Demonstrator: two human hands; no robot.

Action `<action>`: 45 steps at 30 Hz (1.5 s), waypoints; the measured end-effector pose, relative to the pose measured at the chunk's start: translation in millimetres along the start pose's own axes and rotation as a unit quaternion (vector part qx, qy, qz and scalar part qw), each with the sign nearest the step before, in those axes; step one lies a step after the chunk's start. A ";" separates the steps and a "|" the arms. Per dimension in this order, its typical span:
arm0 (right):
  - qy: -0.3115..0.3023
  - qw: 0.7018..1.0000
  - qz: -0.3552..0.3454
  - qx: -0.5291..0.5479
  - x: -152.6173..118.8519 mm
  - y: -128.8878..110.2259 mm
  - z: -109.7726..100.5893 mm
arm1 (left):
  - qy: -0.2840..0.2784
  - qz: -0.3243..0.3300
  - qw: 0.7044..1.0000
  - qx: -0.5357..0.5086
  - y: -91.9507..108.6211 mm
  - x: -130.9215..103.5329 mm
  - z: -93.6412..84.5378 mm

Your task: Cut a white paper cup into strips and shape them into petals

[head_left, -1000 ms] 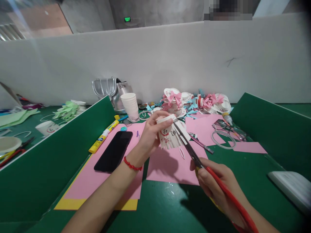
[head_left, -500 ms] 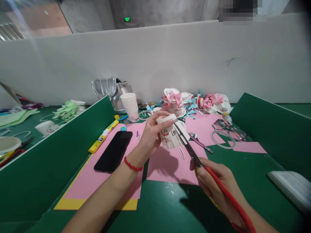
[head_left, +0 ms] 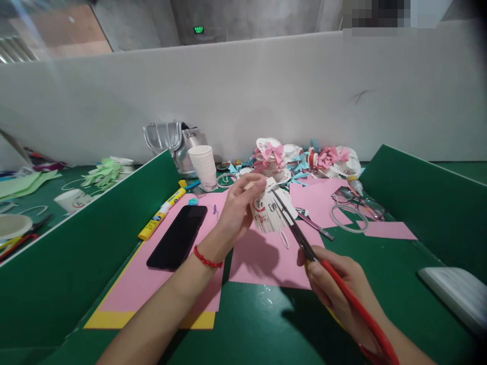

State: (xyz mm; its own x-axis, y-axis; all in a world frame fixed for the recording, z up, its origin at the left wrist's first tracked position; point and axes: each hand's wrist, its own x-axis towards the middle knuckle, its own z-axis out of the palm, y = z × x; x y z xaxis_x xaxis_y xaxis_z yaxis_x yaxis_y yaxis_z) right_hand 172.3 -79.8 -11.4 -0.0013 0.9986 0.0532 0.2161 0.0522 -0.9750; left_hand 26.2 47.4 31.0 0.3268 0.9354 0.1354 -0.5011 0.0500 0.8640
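Observation:
A white printed paper cup (head_left: 268,210), its side slit into thin strips, is gripped by my left hand (head_left: 239,205) above the pink paper. My left fingers and thumb are closed on its upper left part. My right hand (head_left: 337,279) is wrapped round red-handled scissors (head_left: 300,239). The scissor blades reach up and to the left, with their tips at the cup's side near the rim. Beneath the cup lies a sheet of pink paper (head_left: 247,268), with a small white loop (head_left: 284,239) near it.
At left are a black phone (head_left: 178,237), a yellow glue stick (head_left: 154,226) and a stack of paper cups (head_left: 203,167). Pink and white paper crafts (head_left: 272,154) stand at the back. A tape ring (head_left: 349,219) and glasses (head_left: 371,207) lie right. Green dividers (head_left: 429,203) flank the table.
My left thumb has drawn back to the left along the cup's rim, uncovering more of it near the scissor tips. The right hand and scissors have hardly moved.

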 end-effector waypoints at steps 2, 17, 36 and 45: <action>-0.004 1.000 -0.004 -0.004 -0.1 -0.3 -1.3 | -0.005 0.002 1.000 -0.001 0.2 0.4 0.2; -0.126 0.991 -0.015 0.035 4.7 20.4 1.2 | 0.086 0.089 0.992 -0.001 7.2 3.6 0.7; -0.119 0.983 0.015 0.141 -3.9 -7.5 -6.4 | 0.032 0.103 0.982 0.154 -1.8 3.4 -5.3; -0.139 0.980 -0.005 0.139 0.3 -1.4 -8.3 | 0.027 0.054 0.993 0.104 -0.5 4.7 -5.5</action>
State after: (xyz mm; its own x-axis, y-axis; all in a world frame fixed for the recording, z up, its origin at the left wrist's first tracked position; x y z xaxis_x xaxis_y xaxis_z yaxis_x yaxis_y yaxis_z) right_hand 180.1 -79.7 -8.3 -0.2771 0.9600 0.0399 -0.0593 0.0243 -0.9979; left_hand 23.6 53.6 28.6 0.2343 0.9491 0.2105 -0.3526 -0.1188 0.9282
